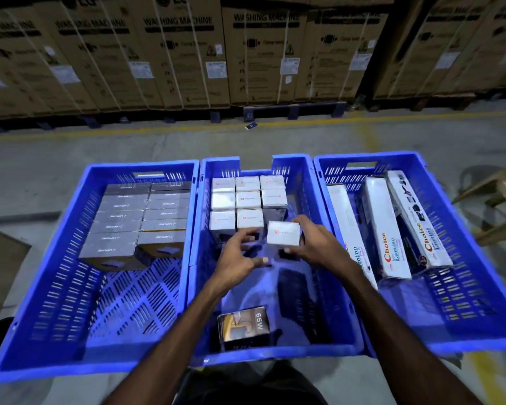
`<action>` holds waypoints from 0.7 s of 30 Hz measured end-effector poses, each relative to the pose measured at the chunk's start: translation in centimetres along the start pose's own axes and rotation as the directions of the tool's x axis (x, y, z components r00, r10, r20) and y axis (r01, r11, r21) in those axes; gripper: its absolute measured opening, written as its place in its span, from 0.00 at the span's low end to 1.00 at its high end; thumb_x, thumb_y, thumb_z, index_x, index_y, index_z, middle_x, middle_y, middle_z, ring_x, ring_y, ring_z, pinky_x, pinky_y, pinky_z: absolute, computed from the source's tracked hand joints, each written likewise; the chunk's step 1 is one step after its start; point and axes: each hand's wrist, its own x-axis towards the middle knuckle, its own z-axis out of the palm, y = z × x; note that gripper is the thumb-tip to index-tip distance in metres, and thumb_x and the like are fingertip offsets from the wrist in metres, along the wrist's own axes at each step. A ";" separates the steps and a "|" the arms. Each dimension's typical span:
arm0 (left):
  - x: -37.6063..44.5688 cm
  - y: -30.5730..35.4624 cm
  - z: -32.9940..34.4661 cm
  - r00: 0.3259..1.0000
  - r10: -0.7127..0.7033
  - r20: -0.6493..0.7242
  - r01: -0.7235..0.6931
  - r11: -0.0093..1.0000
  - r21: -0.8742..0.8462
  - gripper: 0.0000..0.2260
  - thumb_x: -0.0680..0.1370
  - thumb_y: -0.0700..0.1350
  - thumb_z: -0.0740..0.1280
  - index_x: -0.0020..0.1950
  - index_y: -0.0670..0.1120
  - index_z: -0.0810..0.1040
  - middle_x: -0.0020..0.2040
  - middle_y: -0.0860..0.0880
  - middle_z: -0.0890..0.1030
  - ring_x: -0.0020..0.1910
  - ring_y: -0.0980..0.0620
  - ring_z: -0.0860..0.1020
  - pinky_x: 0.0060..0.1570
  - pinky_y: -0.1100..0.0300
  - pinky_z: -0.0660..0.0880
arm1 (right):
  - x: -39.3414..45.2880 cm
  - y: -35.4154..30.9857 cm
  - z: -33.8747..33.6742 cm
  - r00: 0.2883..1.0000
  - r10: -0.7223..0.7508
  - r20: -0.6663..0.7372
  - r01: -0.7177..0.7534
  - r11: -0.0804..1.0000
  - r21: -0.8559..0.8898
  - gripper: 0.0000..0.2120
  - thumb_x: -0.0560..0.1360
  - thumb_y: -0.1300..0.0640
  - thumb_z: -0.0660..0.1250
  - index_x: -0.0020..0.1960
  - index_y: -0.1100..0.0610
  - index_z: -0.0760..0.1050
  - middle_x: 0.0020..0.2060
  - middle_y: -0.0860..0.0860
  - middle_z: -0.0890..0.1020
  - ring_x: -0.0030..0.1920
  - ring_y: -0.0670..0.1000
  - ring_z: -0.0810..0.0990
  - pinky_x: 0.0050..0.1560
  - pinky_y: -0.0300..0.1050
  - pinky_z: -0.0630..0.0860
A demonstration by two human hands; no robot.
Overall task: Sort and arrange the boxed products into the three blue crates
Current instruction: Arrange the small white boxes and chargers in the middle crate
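Observation:
Three blue crates stand side by side on the floor. The left crate (41, 287) holds two rows of grey boxes (120, 226) at its far end. The middle crate (342, 317) has several small white boxes (235, 200) in rows at the back and a dark "65W" box (243, 324) near its front wall. My right hand (319, 247) grips one small white box (283, 233) just in front of those rows. My left hand (240, 255) hovers open beside it, fingers spread. The right crate (479, 273) holds three long white "Choice" boxes (387, 226).
Stacked brown washing-machine cartons (187, 54) on pallets line the far side of a grey concrete floor with a yellow line (304, 122). A wooden frame (497, 194) stands at the right. A small dark object (251, 126) lies on the floor by the pallets.

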 end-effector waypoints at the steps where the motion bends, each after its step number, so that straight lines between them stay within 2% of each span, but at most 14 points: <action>1: -0.2 -0.4 0.0 1.000 -0.014 -0.006 0.014 1.000 0.024 0.32 0.71 0.38 0.81 0.73 0.49 0.75 0.61 0.53 0.78 0.56 0.58 0.78 0.44 0.71 0.75 | 0.5 0.0 0.1 1.000 0.009 -0.017 -0.009 1.000 -0.012 0.29 0.71 0.48 0.77 0.65 0.46 0.65 0.57 0.57 0.82 0.55 0.60 0.80 0.47 0.53 0.77; 4: -0.8 -1.7 -0.2 0.998 -0.062 0.033 0.060 0.996 0.061 0.28 0.73 0.41 0.80 0.71 0.49 0.76 0.60 0.52 0.79 0.55 0.58 0.78 0.44 0.69 0.77 | 2.3 -0.4 0.5 0.997 0.034 -0.066 -0.036 0.999 -0.024 0.29 0.75 0.53 0.75 0.71 0.51 0.65 0.63 0.59 0.81 0.60 0.62 0.81 0.48 0.50 0.73; 8: -1.4 -3.0 -1.0 0.993 -0.106 0.047 0.101 0.990 0.098 0.24 0.74 0.43 0.80 0.68 0.49 0.78 0.57 0.55 0.80 0.55 0.53 0.80 0.48 0.65 0.79 | 4.3 -1.1 1.1 0.995 0.057 -0.076 -0.058 0.998 -0.015 0.29 0.78 0.59 0.71 0.74 0.50 0.64 0.65 0.59 0.81 0.61 0.63 0.81 0.55 0.54 0.79; 11: -1.6 -3.5 -1.4 0.991 -0.128 0.032 0.124 0.986 0.111 0.21 0.74 0.42 0.79 0.65 0.49 0.79 0.55 0.56 0.81 0.54 0.53 0.82 0.54 0.55 0.83 | 5.5 -1.4 1.3 0.993 0.083 -0.087 -0.085 0.996 -0.023 0.28 0.79 0.62 0.69 0.75 0.52 0.64 0.64 0.62 0.81 0.61 0.65 0.81 0.58 0.56 0.78; 14: -1.8 -3.9 -1.8 0.988 -0.155 0.006 0.153 0.981 0.121 0.22 0.73 0.43 0.80 0.65 0.47 0.79 0.55 0.52 0.82 0.53 0.51 0.82 0.53 0.54 0.83 | 6.6 -1.0 1.9 0.984 0.126 -0.122 -0.123 0.992 0.032 0.25 0.79 0.62 0.68 0.72 0.52 0.65 0.59 0.63 0.82 0.55 0.64 0.82 0.50 0.52 0.76; 17: -2.0 -4.1 -2.1 0.986 -0.166 -0.005 0.165 0.974 0.155 0.25 0.73 0.46 0.81 0.67 0.46 0.79 0.57 0.51 0.83 0.54 0.52 0.83 0.54 0.51 0.84 | 7.3 -0.4 2.6 0.960 0.231 -0.160 -0.196 0.958 0.209 0.21 0.78 0.61 0.71 0.66 0.55 0.66 0.56 0.61 0.82 0.49 0.61 0.81 0.45 0.48 0.74; 21: -2.0 -4.2 -2.0 0.986 -0.166 0.019 0.160 0.970 0.181 0.26 0.73 0.48 0.80 0.69 0.46 0.78 0.58 0.51 0.82 0.54 0.51 0.83 0.55 0.48 0.83 | 7.6 0.6 3.9 0.939 0.302 -0.163 -0.245 0.923 0.297 0.09 0.77 0.61 0.72 0.50 0.59 0.72 0.51 0.61 0.83 0.51 0.61 0.82 0.45 0.46 0.73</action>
